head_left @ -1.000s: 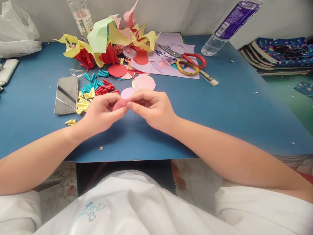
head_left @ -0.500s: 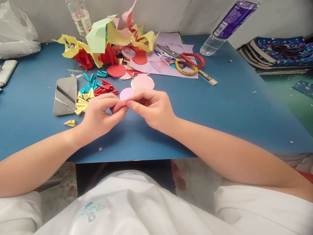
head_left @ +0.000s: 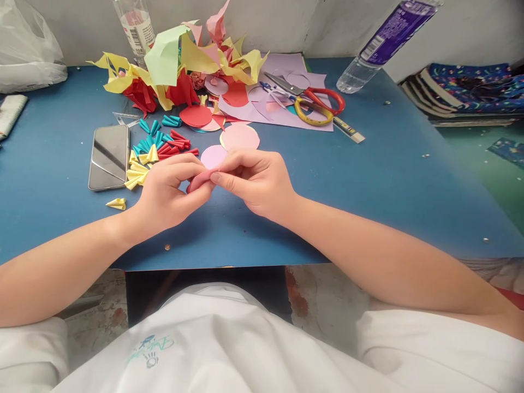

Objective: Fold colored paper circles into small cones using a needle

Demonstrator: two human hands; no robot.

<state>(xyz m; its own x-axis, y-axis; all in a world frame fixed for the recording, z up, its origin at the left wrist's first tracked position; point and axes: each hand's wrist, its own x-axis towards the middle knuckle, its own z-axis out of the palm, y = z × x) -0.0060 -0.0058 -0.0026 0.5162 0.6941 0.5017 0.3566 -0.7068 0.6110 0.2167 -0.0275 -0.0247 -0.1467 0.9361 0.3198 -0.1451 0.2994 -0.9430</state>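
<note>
Close together above the front middle of the blue table, both hands are closed on a small piece of pink paper [head_left: 198, 180]. It looks curled, and the fingers cover much of it. My left hand [head_left: 168, 191] grips its left part between thumb and fingers. My right hand [head_left: 260, 180] pinches its right end between thumb and forefinger. Just behind the fingertips lie a lilac paper circle [head_left: 213, 156] and a larger pink paper circle [head_left: 241, 136]. Rolled paper cones in yellow [head_left: 136, 176], red [head_left: 176, 144] and teal [head_left: 148, 143] are heaped behind my left hand.
A phone [head_left: 108, 158] lies left of the cones. Crumpled paper scraps [head_left: 164, 63] pile up at the back. Scissors [head_left: 313, 106] rest on lilac sheets [head_left: 245, 110] beside a cutter blade [head_left: 349, 131]. Bottles [head_left: 137, 33] [head_left: 380, 46] stand along the wall.
Both hands keep their hold on the pink paper, with only a slight shift of the fingers. The whole view has moved a little; nothing else differs visibly.
</note>
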